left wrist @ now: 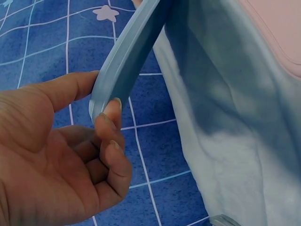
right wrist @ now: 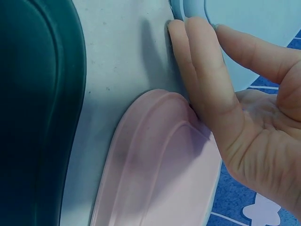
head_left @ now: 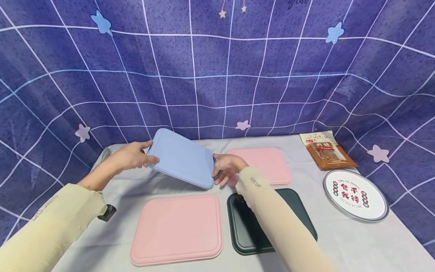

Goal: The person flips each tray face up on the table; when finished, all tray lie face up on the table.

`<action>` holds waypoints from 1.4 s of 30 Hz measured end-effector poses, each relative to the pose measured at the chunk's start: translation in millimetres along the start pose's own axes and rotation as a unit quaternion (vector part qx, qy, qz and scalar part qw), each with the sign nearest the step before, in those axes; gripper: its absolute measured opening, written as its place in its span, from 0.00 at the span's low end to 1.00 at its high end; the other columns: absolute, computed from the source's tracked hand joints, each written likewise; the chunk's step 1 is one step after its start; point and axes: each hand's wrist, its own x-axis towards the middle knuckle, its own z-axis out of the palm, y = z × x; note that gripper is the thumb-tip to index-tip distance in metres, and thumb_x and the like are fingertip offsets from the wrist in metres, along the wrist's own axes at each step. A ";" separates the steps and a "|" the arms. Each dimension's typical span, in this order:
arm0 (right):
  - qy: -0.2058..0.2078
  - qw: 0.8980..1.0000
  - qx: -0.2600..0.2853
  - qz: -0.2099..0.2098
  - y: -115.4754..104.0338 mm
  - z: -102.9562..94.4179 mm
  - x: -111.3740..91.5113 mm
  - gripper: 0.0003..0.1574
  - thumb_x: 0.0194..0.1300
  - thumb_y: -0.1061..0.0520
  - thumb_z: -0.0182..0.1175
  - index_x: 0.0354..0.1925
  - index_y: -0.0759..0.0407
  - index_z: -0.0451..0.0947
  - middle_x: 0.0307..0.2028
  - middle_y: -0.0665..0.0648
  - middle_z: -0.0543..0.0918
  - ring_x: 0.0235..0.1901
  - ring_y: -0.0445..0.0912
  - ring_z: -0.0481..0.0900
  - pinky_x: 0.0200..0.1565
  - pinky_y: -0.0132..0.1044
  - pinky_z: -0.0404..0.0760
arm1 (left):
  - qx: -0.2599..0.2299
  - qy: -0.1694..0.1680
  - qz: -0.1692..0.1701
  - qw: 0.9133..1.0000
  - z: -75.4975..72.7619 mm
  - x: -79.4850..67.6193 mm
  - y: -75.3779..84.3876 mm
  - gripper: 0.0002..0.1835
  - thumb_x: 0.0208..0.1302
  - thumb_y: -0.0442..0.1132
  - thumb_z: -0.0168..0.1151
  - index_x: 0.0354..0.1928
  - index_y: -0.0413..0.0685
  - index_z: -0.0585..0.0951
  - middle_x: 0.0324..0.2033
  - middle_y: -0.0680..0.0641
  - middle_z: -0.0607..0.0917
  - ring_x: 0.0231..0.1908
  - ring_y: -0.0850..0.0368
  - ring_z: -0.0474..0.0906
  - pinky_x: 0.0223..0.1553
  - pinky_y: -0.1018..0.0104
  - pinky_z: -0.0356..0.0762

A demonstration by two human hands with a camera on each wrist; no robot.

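We cannot see all of the green board [head_left: 244,226], since the right sleeve [head_left: 272,217] runs across its middle. The rear pink board [head_left: 266,162] is partly covered by the right hand [head_left: 228,166] and sleeve. A dark thing [head_left: 107,212] by the left sleeve [head_left: 64,219] is too unclear for us to name, as is a grey thing [head_left: 105,153] behind the left wrist. Each wrist view cuts off most of the blue board [head_left: 183,158].

That board is up off the cloth [head_left: 119,245], tilted, between both hands and behind the front pink board [head_left: 178,230]. We see the left hand [head_left: 130,156] pinching its left edge, thumb on one face and fingertips on the other, the remaining fingers curled. The right hand pinches the opposite edge, thumb on the upper face; in its wrist view two long fingers lie side by side, nearly straight, their tips at the rim. We find the plate [head_left: 355,192] and packet [head_left: 327,153] well apart, at right.
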 end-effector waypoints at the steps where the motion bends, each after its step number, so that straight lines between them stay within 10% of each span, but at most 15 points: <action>1: 0.001 1.000 0.000 0.000 0.1 0.4 0.1 0.65 0.62 0.72 0.58 0.81 0.44 0.31 0.35 0.67 0.86 0.31 0.55 0.87 0.43 0.50 0.87 | -0.002 0.000 0.000 1.000 0.0 -0.6 0.4 0.51 0.66 0.52 0.64 0.77 0.32 0.48 0.25 0.46 0.83 0.31 0.53 0.78 0.31 0.64 0.73; 27: 0.007 1.000 0.003 -0.004 -0.4 8.4 1.4 0.67 0.59 0.71 0.58 0.81 0.46 0.27 0.39 0.64 0.82 0.32 0.57 0.85 0.43 0.53 0.86 | -0.037 0.015 -0.004 0.999 6.1 -2.4 13.5 0.53 0.65 0.47 0.63 0.78 0.33 0.42 0.27 0.43 0.86 0.27 0.57 0.80 0.30 0.65 0.75; 42: -0.006 0.998 -0.057 0.012 -12.2 4.0 -10.5 0.64 0.64 0.63 0.59 0.81 0.50 0.27 0.50 0.71 0.77 0.44 0.66 0.84 0.45 0.58 0.85 | 0.034 0.027 0.011 0.999 1.2 -2.4 23.8 0.52 0.65 0.53 0.63 0.78 0.34 0.46 0.28 0.44 0.90 0.29 0.55 0.84 0.30 0.64 0.75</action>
